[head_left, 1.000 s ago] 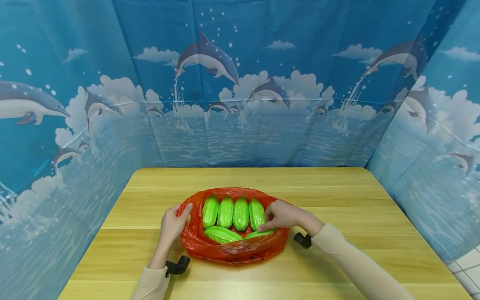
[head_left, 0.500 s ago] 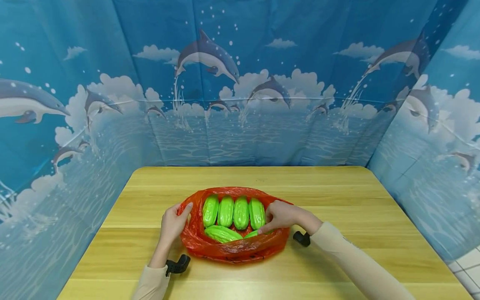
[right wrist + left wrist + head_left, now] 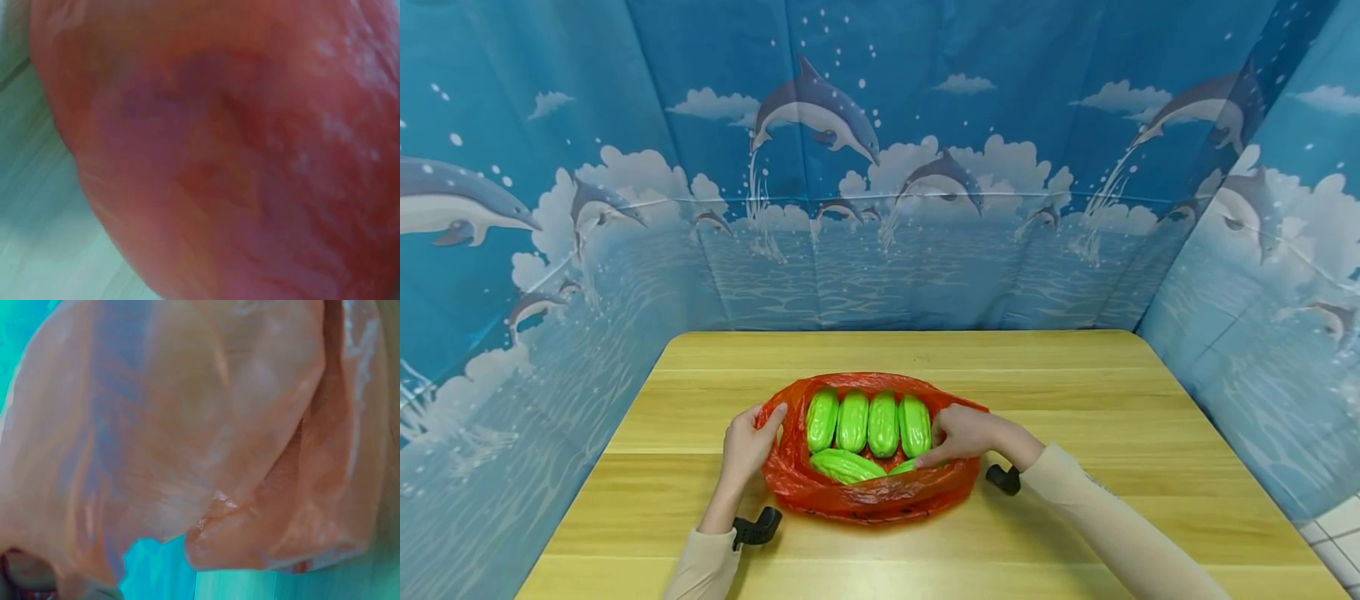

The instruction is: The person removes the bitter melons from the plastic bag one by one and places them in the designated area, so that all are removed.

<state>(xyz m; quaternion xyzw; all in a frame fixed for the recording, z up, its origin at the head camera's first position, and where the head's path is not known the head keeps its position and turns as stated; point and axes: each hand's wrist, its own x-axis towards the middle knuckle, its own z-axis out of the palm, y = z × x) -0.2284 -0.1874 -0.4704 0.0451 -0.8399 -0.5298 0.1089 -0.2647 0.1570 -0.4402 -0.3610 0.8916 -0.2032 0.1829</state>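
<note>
Red bag point(image 3: 187, 425), left wrist view: We're right up against its thin, creased outer side, a deep fold at 2 o'clock that the head view never gives us, and a turquoise patch point(image 3: 159, 569) peeking under at 6.
Bag wall, right wrist view: Plastic nearly everywhere, blurred, its outline curving from 10 down to 7 beside the pale table point(image 3: 44, 206).
Gourds, head view: Now we're looking inside! Four green gourds point(image 3: 852, 423) line up at 12, the long gourd point(image 3: 847, 467) lies across at 7, the last gourd point(image 3: 904, 467) half shows at 5.
Left hand point(image 3: 747, 446): Out at 9, thumb and fingers pinching the rim.
Right hand point(image 3: 962, 433): In over the rim at 3, reaching the last gourd; clamped or merely touching, we can't tell.
Bag mouth: A wide oval, with a sliver of red floor between row and lower pair.
Table edges: Rounded far corners at 11 and 1, well apart from the bag.
Tabletop: Yellow wood, grain running 9 to 3.
Backdrop point(image 3: 850, 275): Blue dolphin sheeting from 9 round to 3, white floor tiles point(image 3: 1337, 521) at 4.
</note>
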